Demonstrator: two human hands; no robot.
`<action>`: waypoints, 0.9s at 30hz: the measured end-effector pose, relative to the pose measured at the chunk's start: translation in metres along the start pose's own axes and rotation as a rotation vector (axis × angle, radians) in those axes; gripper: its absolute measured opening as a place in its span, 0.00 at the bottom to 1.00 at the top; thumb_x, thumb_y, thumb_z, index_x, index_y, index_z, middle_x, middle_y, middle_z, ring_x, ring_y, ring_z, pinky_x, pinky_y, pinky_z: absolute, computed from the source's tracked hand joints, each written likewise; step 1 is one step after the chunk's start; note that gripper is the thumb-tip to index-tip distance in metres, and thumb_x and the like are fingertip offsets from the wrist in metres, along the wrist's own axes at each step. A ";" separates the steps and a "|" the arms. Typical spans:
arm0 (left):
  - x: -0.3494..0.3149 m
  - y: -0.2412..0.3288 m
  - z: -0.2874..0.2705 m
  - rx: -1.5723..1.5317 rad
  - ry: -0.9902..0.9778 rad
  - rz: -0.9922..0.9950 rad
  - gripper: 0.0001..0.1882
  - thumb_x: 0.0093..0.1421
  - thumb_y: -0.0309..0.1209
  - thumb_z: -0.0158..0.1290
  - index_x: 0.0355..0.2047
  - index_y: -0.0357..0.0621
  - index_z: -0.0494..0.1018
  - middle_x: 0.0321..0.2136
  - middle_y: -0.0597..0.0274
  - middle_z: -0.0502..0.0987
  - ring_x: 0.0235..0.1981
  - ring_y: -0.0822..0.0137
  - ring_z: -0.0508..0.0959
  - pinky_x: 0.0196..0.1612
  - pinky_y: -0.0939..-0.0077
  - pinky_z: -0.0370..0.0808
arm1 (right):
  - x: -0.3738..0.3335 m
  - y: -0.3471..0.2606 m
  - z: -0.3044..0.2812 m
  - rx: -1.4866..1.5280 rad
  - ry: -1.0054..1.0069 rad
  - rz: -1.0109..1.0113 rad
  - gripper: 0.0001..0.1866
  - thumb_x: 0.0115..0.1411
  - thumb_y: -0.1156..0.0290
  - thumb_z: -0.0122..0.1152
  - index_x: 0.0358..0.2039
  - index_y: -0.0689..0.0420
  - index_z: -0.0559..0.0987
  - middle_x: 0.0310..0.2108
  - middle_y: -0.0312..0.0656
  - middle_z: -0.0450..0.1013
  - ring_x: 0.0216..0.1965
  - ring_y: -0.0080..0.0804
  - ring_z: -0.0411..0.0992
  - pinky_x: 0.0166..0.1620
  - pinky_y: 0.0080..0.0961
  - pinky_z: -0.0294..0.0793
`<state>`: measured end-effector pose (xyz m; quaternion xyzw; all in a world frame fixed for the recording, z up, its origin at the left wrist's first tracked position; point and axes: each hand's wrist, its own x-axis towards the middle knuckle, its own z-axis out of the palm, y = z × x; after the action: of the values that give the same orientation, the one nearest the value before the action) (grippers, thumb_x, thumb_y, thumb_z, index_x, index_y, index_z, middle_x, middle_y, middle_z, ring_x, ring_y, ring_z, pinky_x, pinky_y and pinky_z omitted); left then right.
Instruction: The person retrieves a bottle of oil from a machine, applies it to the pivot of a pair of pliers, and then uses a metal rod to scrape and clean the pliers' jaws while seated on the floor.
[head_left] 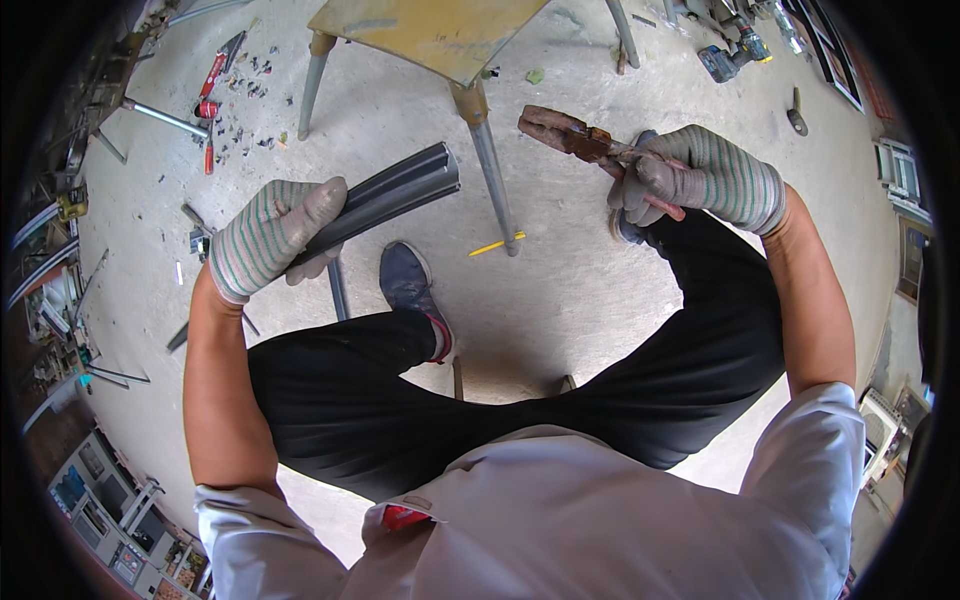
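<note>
My left hand (272, 232), in a striped grey work glove, is closed round a dark grey grooved profile (392, 190). The thumb lies along its upper side, and the far end of the piece slants up to the right. Rusty brown pliers (566, 133) with reddish handles are in my gloved right hand (708, 178). Their jaws point left toward the profile, with a gap between the two. Part of the handles is hidden by my fingers.
A worn yellowish table (430, 30) on metal legs stands ahead, a yellow marker-like stick (496, 244) by one leg. Red-handled tools (212, 85) and dark scraps lie on the floor at left. A cordless drill (737, 55) rests far right. Metal pieces crowd the left edge.
</note>
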<state>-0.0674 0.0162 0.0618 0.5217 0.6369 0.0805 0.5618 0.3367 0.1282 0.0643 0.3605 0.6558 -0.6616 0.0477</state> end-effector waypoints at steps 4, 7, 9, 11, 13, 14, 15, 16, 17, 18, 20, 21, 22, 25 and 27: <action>-0.004 0.002 0.000 -0.066 0.052 0.025 0.36 0.69 0.60 0.44 0.15 0.44 0.72 0.07 0.68 0.66 0.09 0.77 0.63 0.17 0.78 0.62 | 0.004 0.019 0.004 0.093 0.054 -0.058 0.27 0.68 0.49 0.58 0.38 0.67 0.80 0.22 0.40 0.74 0.22 0.24 0.73 0.27 0.23 0.78; -0.003 0.003 -0.001 -0.065 0.050 0.033 0.36 0.69 0.61 0.44 0.15 0.44 0.72 0.08 0.68 0.66 0.09 0.77 0.64 0.17 0.78 0.62 | 0.004 0.011 0.009 0.127 0.068 -0.009 0.26 0.67 0.49 0.58 0.37 0.65 0.81 0.21 0.38 0.73 0.22 0.21 0.71 0.26 0.21 0.77; -0.002 0.004 -0.001 -0.070 0.050 0.039 0.36 0.69 0.61 0.44 0.15 0.44 0.72 0.08 0.68 0.66 0.09 0.77 0.64 0.17 0.78 0.62 | 0.005 0.012 0.007 0.107 0.038 0.020 0.25 0.68 0.50 0.58 0.38 0.64 0.81 0.26 0.40 0.77 0.27 0.24 0.75 0.33 0.21 0.78; -0.002 0.003 -0.002 -0.067 0.039 0.044 0.36 0.69 0.61 0.43 0.16 0.44 0.72 0.08 0.68 0.67 0.09 0.77 0.64 0.17 0.78 0.62 | 0.006 0.012 0.007 0.084 0.027 0.044 0.24 0.68 0.51 0.58 0.39 0.64 0.82 0.28 0.41 0.79 0.30 0.25 0.77 0.35 0.21 0.78; -0.002 0.003 -0.001 -0.093 0.053 0.038 0.36 0.69 0.61 0.43 0.16 0.44 0.73 0.08 0.68 0.67 0.09 0.77 0.64 0.17 0.78 0.62 | 0.006 0.011 0.007 0.061 0.037 0.058 0.25 0.67 0.50 0.58 0.40 0.64 0.82 0.28 0.40 0.79 0.29 0.24 0.77 0.34 0.21 0.77; -0.002 0.003 0.000 -0.106 0.052 0.050 0.36 0.68 0.61 0.43 0.16 0.44 0.73 0.08 0.68 0.67 0.09 0.77 0.64 0.17 0.78 0.62 | 0.006 0.010 0.007 0.062 0.041 0.035 0.25 0.67 0.50 0.59 0.41 0.64 0.82 0.28 0.40 0.79 0.29 0.24 0.77 0.34 0.20 0.77; -0.001 0.004 0.000 -0.119 0.052 0.063 0.36 0.68 0.61 0.43 0.17 0.44 0.73 0.08 0.68 0.67 0.09 0.77 0.64 0.17 0.78 0.62 | 0.005 0.008 0.007 0.061 0.045 0.012 0.25 0.67 0.50 0.59 0.41 0.64 0.82 0.27 0.40 0.79 0.29 0.24 0.77 0.34 0.20 0.76; -0.002 0.003 0.000 -0.134 0.054 0.072 0.36 0.68 0.62 0.43 0.17 0.44 0.73 0.08 0.68 0.66 0.09 0.77 0.65 0.17 0.78 0.62 | 0.005 0.007 0.008 0.061 0.045 -0.012 0.25 0.67 0.49 0.59 0.41 0.64 0.82 0.27 0.40 0.79 0.29 0.24 0.77 0.34 0.20 0.76; -0.002 0.003 0.001 -0.115 0.074 0.069 0.36 0.68 0.62 0.43 0.17 0.44 0.73 0.08 0.68 0.67 0.09 0.77 0.64 0.17 0.78 0.62 | 0.005 0.004 0.009 0.063 0.043 -0.027 0.25 0.67 0.49 0.59 0.41 0.64 0.82 0.27 0.40 0.79 0.29 0.24 0.77 0.34 0.20 0.76; -0.002 0.005 0.001 -0.096 0.093 0.066 0.36 0.68 0.62 0.43 0.17 0.44 0.73 0.08 0.68 0.67 0.09 0.77 0.64 0.17 0.78 0.62 | 0.005 0.000 0.011 0.065 0.040 -0.042 0.26 0.66 0.49 0.59 0.41 0.64 0.83 0.27 0.40 0.79 0.30 0.24 0.77 0.35 0.20 0.76; 0.000 0.006 0.001 -0.050 0.113 0.061 0.36 0.68 0.62 0.43 0.17 0.43 0.73 0.08 0.68 0.66 0.10 0.77 0.64 0.18 0.78 0.62 | 0.003 -0.007 0.013 0.036 0.035 -0.059 0.25 0.67 0.49 0.59 0.41 0.64 0.83 0.28 0.40 0.79 0.30 0.25 0.77 0.36 0.21 0.77; 0.001 0.006 0.000 -0.020 0.116 0.056 0.36 0.68 0.63 0.43 0.18 0.43 0.73 0.08 0.68 0.66 0.10 0.77 0.64 0.18 0.78 0.62 | 0.002 -0.010 0.013 0.007 0.032 -0.065 0.25 0.67 0.50 0.59 0.41 0.64 0.83 0.28 0.40 0.79 0.31 0.26 0.78 0.36 0.22 0.77; 0.002 0.007 0.000 0.009 0.119 0.053 0.37 0.68 0.63 0.43 0.18 0.42 0.73 0.08 0.68 0.66 0.10 0.77 0.63 0.18 0.78 0.62 | 0.001 -0.013 0.014 -0.024 0.029 -0.069 0.25 0.67 0.50 0.58 0.41 0.64 0.82 0.29 0.41 0.79 0.32 0.26 0.78 0.37 0.23 0.78; 0.004 0.005 0.001 0.036 0.116 0.049 0.37 0.68 0.62 0.42 0.19 0.42 0.73 0.08 0.68 0.67 0.11 0.77 0.63 0.19 0.78 0.63 | 0.002 -0.017 0.016 -0.037 0.005 -0.082 0.25 0.68 0.51 0.58 0.41 0.65 0.82 0.30 0.41 0.80 0.32 0.28 0.79 0.38 0.25 0.79; 0.006 0.003 0.002 0.079 0.112 0.059 0.35 0.69 0.61 0.42 0.18 0.44 0.71 0.09 0.68 0.67 0.11 0.78 0.64 0.18 0.79 0.62 | 0.002 -0.017 0.018 -0.054 0.021 -0.094 0.25 0.67 0.51 0.59 0.42 0.65 0.82 0.30 0.41 0.80 0.32 0.27 0.79 0.39 0.25 0.79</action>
<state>-0.0629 0.0211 0.0598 0.5567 0.6544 0.1011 0.5017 0.3187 0.1151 0.0758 0.3346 0.6902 -0.6414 0.0192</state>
